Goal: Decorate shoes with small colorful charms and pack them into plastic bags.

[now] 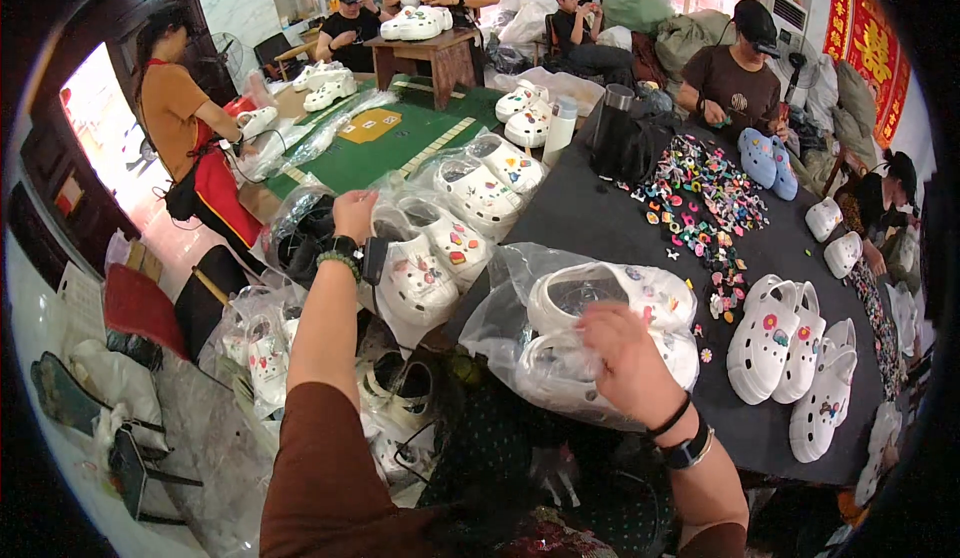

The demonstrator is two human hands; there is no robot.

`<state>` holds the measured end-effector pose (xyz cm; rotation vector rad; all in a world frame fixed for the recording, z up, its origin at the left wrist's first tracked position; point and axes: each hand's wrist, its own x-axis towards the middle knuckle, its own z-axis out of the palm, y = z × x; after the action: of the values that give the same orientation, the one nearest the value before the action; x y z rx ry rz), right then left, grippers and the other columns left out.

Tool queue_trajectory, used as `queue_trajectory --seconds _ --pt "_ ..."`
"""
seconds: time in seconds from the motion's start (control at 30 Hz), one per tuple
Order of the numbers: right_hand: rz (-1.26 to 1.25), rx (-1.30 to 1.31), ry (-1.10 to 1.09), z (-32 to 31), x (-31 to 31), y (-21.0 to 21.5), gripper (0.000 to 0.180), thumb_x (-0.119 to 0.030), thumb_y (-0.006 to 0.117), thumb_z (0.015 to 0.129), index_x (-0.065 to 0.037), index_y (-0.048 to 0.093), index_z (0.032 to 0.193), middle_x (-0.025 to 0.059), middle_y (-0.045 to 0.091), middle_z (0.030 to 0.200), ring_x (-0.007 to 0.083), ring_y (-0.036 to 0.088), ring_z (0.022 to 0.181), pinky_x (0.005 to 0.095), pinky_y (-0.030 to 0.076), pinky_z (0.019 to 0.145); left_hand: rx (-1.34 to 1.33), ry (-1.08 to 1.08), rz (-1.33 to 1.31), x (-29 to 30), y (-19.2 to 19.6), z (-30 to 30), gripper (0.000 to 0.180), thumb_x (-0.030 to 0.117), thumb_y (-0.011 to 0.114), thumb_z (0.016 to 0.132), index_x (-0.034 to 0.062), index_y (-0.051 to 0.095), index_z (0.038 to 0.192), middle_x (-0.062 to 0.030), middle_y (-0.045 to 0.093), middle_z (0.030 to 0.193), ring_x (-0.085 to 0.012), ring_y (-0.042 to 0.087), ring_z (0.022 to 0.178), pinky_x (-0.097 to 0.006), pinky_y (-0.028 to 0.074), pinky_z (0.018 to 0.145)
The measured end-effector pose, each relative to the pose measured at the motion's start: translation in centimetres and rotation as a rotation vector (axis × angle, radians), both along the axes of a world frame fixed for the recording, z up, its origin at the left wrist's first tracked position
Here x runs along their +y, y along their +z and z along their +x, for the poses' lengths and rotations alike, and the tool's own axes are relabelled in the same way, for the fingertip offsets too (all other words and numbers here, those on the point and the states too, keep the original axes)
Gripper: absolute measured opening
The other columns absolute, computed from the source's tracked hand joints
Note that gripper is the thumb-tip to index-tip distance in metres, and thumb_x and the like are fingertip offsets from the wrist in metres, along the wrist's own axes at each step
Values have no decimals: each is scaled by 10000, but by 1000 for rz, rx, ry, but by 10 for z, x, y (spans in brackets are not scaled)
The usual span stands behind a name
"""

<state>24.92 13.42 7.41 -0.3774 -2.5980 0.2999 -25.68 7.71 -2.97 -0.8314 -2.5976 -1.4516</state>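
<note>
My right hand (622, 356) presses on a clear plastic bag (510, 308) that holds a pair of white clogs (610, 298) with small charms, at the near edge of the black table (600, 218). My left hand (355, 213) reaches out to the left, resting on a row of bagged white clogs (430, 258); its fingers are hidden behind the bags. A beaded bracelet and a watch sit on the left wrist, a watch and band on the right.
Loose colourful charms (700, 198) are spread mid-table. Unbagged white clogs (790, 358) lie at right, blue clogs (768, 158) farther back. More bagged clogs (265, 358) pile low left. A black flask (615, 133) stands mid-table. Several people work around the tables.
</note>
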Motion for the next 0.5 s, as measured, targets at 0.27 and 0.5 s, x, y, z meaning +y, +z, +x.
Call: queue_trajectory --seconds 0.27,0.5 --pt "-581 359 104 -13 5 45 556 61 622 792 -63 397 1284 41 440 662 153 464 590 263 406 584 485 -491 227 -49 176 163 132 108 701 792 7 686 877 -99 626 761 -193 588 690 -296 453 640" --pt "-647 334 188 -3 -17 120 809 26 663 805 -56 215 1474 70 505 1263 49 515 775 237 468 648 879 -962 254 -75 263 287 119 51 719 705 68 723 823 -71 494 653 -240 519 620 -328 392 556"
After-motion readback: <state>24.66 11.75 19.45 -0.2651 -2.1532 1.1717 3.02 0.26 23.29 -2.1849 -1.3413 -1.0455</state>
